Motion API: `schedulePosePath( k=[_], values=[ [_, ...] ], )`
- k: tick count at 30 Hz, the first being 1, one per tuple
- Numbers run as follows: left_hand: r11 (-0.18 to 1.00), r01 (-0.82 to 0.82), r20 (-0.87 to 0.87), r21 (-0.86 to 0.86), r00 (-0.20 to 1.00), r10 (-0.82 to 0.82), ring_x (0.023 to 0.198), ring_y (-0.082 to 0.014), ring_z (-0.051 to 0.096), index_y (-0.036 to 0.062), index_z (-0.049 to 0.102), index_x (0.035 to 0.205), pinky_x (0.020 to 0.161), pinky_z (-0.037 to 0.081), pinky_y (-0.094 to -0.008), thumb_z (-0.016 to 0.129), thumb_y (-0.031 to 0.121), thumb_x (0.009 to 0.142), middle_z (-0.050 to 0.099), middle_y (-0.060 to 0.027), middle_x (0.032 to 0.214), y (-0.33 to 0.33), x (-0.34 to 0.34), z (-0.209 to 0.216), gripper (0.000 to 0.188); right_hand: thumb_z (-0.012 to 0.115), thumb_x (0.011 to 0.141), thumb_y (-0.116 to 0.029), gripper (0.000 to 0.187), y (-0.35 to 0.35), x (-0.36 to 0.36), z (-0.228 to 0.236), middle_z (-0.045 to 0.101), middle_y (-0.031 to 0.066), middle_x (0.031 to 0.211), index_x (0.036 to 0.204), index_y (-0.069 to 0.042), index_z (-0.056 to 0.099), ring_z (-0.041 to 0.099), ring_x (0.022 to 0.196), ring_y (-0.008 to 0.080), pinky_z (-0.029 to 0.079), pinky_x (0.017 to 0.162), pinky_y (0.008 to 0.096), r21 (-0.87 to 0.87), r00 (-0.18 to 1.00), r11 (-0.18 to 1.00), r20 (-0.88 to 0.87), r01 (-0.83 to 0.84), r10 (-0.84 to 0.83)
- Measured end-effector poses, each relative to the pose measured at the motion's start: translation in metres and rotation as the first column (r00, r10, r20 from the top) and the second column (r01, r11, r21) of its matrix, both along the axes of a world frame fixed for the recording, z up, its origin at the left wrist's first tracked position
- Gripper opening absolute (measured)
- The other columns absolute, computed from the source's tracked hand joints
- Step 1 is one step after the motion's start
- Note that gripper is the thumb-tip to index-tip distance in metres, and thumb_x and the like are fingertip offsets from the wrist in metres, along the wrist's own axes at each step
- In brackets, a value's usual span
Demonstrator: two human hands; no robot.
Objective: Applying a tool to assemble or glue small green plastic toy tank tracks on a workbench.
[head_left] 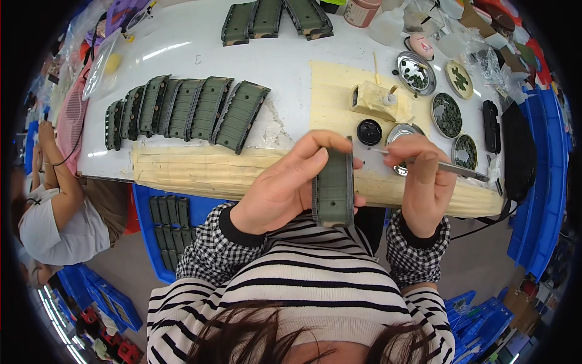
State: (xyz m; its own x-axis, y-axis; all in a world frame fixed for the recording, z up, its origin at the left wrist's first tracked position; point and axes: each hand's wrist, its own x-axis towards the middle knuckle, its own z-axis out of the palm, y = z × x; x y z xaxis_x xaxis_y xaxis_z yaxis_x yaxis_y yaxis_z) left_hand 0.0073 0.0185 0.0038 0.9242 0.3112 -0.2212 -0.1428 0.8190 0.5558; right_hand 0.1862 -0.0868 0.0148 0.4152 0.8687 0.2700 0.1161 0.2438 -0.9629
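Note:
My left hand is closed around a dark green, slightly curved strip-like part with ridged grey edges and small dark holes. It holds the part upright over the table's near edge. In my right hand is a pair of metal tweezers, pinched between thumb and fingers. Their tips point left toward the top of the green part, apart from it. Whether anything tiny sits in the tips I cannot tell. Just beyond the hands stands a small round pot of glossy black stuff.
Several similar green parts stand in a row at left, more at the back. Round dishes of small green pieces sit at right, near a taped box. A blue crate of parts lies below. Another person sits left.

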Motion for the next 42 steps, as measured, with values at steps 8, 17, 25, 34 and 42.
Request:
schedulePosePath(
  k=[8,17,25,34,42],
  values=[
    [0.958,-0.278,-0.102,0.071,0.953,0.284,0.11,-0.0314,0.062,0.0113,0.018,0.151,0.092,0.054,-0.0458,0.058,-0.001,0.089,0.051,-0.0198,0.13,0.004,-0.007,0.002,0.075,0.058,0.092,-0.008,0.013,0.006,0.015,-0.028,0.063,0.0064,0.075,0.093,-0.001,0.07,0.054,0.077,0.0191,0.043,0.071,0.0304,-0.099,0.872,0.971,0.466,0.218,-0.148],
    [0.93,-0.353,-0.151,-0.099,0.93,0.336,0.112,-0.031,0.06,0.0073,0.045,0.129,0.094,0.053,-0.0452,0.056,0.001,0.09,0.06,-0.0201,0.118,0.003,-0.008,-0.001,0.04,0.061,0.091,-0.009,0.012,0.009,0.013,-0.028,0.064,0.0046,0.074,0.092,-0.003,0.07,0.052,0.077,0.0205,0.043,0.072,0.0317,-0.112,0.819,0.964,0.555,0.242,-0.141],
    [0.892,-0.425,-0.15,-0.151,0.902,0.405,0.114,-0.0263,0.06,0.0044,0.047,0.127,0.095,0.055,-0.0389,0.052,0.005,0.094,0.057,-0.0221,0.123,0.004,-0.008,-0.002,0.033,0.057,0.094,-0.011,0.016,0.003,0.011,-0.016,0.065,0.0051,0.077,0.092,-0.002,0.071,0.052,0.078,0.0208,0.043,0.073,0.0329,-0.006,0.841,0.973,0.504,0.232,-0.198],
    [0.881,-0.402,-0.145,-0.251,0.915,0.376,0.111,-0.0234,0.061,0.0033,0.048,0.122,0.092,0.055,-0.0335,0.055,0.005,0.093,0.057,-0.0193,0.123,0.001,-0.002,-0.001,0.03,0.055,0.096,-0.018,0.023,-0.003,-0.011,0.001,0.07,0.0143,0.097,0.098,0.001,0.069,0.065,0.09,0.0255,0.049,0.082,0.035,0.075,0.942,0.997,0.337,-0.028,0.001],
    [0.891,-0.401,-0.151,-0.213,0.914,0.375,0.112,-0.0271,0.061,0.002,0.045,0.127,0.094,0.054,-0.0352,0.052,0.005,0.093,0.055,-0.0217,0.127,0.0,-0.004,-0.002,0.035,0.056,0.096,-0.013,0.02,0.001,-0.013,0.001,0.07,0.0161,0.102,0.099,0.002,0.068,0.065,0.084,0.022,0.05,0.076,0.0306,0.056,0.937,0.996,0.346,-0.062,0.039]
  ],
)
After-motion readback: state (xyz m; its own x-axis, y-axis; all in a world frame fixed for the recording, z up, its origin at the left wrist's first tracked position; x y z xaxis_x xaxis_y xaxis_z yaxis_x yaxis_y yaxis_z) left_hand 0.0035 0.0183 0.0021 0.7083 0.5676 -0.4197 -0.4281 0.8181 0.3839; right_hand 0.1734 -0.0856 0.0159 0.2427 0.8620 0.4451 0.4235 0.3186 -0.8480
